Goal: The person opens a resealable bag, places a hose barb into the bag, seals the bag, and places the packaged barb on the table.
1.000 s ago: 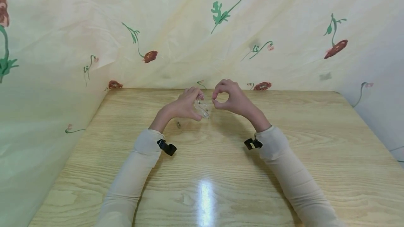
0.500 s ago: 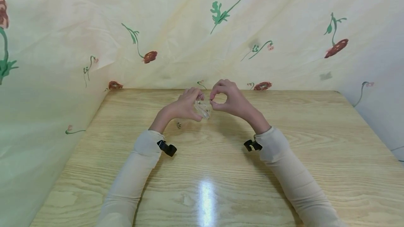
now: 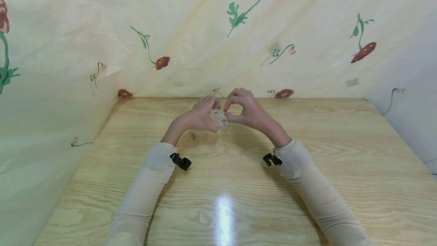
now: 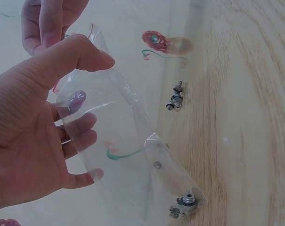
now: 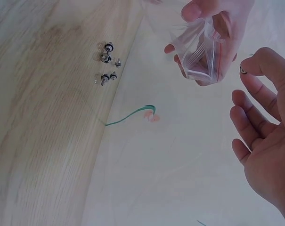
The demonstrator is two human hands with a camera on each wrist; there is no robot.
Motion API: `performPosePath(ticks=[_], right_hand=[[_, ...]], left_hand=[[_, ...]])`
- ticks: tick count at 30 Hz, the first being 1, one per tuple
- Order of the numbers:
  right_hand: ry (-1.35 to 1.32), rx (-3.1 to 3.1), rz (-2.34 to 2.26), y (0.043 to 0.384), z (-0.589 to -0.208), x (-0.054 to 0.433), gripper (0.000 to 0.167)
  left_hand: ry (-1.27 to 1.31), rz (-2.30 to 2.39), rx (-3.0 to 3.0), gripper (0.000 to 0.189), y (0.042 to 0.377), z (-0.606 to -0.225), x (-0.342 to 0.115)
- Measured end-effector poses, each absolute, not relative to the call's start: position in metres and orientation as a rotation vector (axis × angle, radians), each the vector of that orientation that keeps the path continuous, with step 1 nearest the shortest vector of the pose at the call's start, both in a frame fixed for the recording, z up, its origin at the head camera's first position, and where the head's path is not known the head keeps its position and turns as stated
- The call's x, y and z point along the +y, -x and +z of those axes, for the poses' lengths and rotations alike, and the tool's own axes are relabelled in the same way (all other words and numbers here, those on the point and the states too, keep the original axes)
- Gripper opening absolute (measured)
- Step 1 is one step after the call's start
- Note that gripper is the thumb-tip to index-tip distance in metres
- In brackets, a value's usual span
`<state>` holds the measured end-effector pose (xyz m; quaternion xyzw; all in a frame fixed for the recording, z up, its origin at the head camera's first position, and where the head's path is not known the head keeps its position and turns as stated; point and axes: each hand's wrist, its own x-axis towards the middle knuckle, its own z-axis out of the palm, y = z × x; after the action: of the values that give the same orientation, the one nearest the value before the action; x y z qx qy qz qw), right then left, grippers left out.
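Observation:
My left hand (image 3: pixel 201 115) holds a clear zip-lock bag (image 4: pixel 118 99), its thumb on one side and fingers spread behind the film. The bag's mouth (image 5: pixel 201 52), edged with a red line, gapes toward the right hand. Several small metal fittings (image 4: pixel 184 203) with black rings lie in the bag's bottom corner. Between thumb and index finger, my right hand (image 3: pixel 250 113) pinches a tiny metal piece (image 5: pixel 243 70), mostly hidden by the fingertips. Those fingertips are close beside the bag's opening. More metal fittings (image 4: pixel 177 97) lie on the table below the left wrist.
The wood-grain table (image 3: pixel 218 177) reaches back to a pale flower-printed cloth (image 3: pixel 205 29), which hangs behind and along the left side. Black wrist straps (image 3: pixel 181 161) sit on both cuffs.
My right hand has moved a little left and slightly down, bringing the pinched piece up to the bag. The left hand and bag stay almost still.

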<state>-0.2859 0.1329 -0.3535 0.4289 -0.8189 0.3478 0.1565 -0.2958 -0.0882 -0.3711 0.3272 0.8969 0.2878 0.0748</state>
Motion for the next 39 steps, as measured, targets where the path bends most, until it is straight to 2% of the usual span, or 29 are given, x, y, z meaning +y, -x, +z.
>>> performPosePath(ticks=[39], right_hand=[[-1.211, -2.405, 0.951, 0.2808, -0.3599, 0.1277, 0.006]], left_hand=[[-0.969, 0.824, 2.669, 0.066, 0.2938, -0.3701, -0.0845]])
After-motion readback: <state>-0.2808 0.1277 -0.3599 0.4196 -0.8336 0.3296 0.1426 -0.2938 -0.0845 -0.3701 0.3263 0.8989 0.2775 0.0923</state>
